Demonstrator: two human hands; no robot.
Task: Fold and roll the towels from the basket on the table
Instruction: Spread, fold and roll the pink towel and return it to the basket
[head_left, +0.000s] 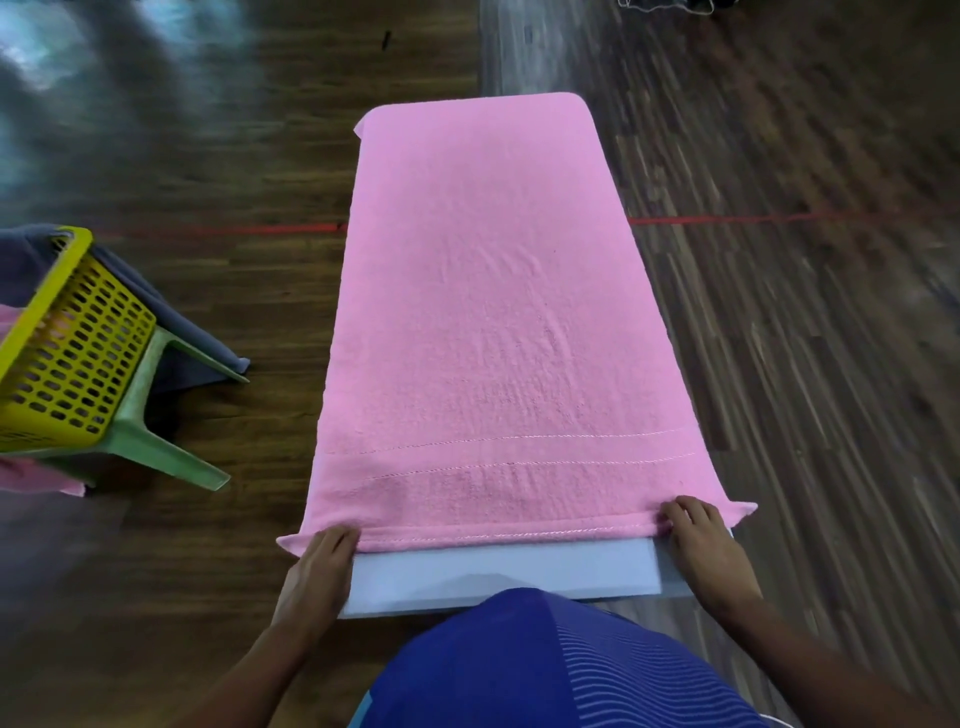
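Holding: near hem of the pink towel (493, 312), with the left hand (317, 566) at 7 o'clock and the right hand (701, 545) at 5 o'clock.
Fingers: curled down over the hem on both hands and clamped on it.
Towel place: flat and lengthwise on the pale bench (509, 571), running from 6 toward 12 o'clock; only a bare strip of bench showing at the near end; near corners overhanging on both sides.
Done so far: one towel out and smoothed, apparently already folded to about the bench's width; no roll formed yet.
Left to do: probably rolling from the near hem toward 12 o'clock, then the remaining towels.
Container: yellow perforated basket (67, 353) at 9 o'clock, seated on a green plastic stool (156, 431), well apart from the bench.
Contents: grey towel (171, 322) draped over the far rim and hanging past the stool; another pink cloth (31, 475) showing below the basket's near side; number inside impossible to tell.
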